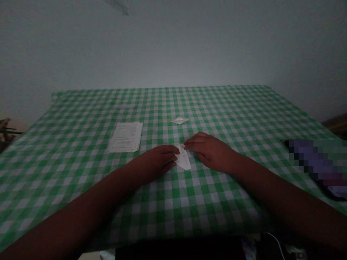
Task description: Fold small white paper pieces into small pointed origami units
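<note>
Both my hands rest on a green and white checked tablecloth (222, 108), meeting at a small folded piece of white paper (184, 160). My left hand (158, 160) lies palm down with its fingers pressed together on the paper's left edge. My right hand (210, 150) covers the paper's right side, fingertips pinched at its top corner. Part of the paper is hidden under both hands.
A printed white sheet (126, 136) lies to the left, beyond my left hand. A small folded white paper shape (179, 120) sits further back at the centre. A dark flat object (320, 166), blurred out, lies at the right edge. A pale wall stands behind the table.
</note>
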The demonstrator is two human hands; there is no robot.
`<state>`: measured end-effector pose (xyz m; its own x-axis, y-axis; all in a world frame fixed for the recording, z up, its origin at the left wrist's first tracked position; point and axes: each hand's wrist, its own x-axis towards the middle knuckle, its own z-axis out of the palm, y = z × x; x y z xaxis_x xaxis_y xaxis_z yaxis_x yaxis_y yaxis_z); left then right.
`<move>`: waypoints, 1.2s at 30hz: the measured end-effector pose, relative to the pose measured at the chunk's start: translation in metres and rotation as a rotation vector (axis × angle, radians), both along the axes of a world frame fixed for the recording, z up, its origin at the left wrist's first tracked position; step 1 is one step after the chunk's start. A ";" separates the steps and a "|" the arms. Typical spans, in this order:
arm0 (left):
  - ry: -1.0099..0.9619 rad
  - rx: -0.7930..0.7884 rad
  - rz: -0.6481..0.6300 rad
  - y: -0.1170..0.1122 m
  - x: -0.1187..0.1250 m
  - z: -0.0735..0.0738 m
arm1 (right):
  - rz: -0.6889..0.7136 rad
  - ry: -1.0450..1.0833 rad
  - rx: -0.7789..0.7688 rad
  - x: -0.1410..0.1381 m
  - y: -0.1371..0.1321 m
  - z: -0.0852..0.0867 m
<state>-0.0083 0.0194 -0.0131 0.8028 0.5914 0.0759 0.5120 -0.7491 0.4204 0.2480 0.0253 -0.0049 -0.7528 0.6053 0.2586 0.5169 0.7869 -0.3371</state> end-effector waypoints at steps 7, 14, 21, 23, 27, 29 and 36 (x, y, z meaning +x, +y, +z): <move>-0.009 0.068 -0.017 0.004 0.005 0.003 | 0.074 -0.084 0.047 -0.001 0.001 -0.008; 0.142 0.233 -0.012 0.008 -0.003 0.006 | 0.094 -0.107 0.054 -0.002 -0.005 -0.001; 0.109 0.163 -0.009 0.000 -0.003 0.009 | 0.089 -0.117 -0.014 -0.007 -0.013 0.007; 0.079 0.130 -0.005 -0.002 -0.003 0.010 | 0.108 -0.113 -0.028 -0.008 -0.013 0.006; 0.033 0.053 0.008 -0.001 -0.004 0.008 | 0.090 -0.092 -0.041 -0.010 -0.014 0.002; 0.019 0.021 0.010 0.000 -0.005 0.005 | 0.058 -0.070 -0.057 -0.011 -0.014 -0.001; -0.025 -0.010 -0.008 0.002 -0.008 -0.001 | 0.019 -0.060 -0.035 -0.014 -0.015 -0.007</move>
<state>-0.0159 0.0218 -0.0141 0.8056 0.5855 0.0903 0.4951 -0.7491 0.4402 0.2344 0.0105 -0.0117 -0.7775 0.5988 0.1920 0.5223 0.7850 -0.3332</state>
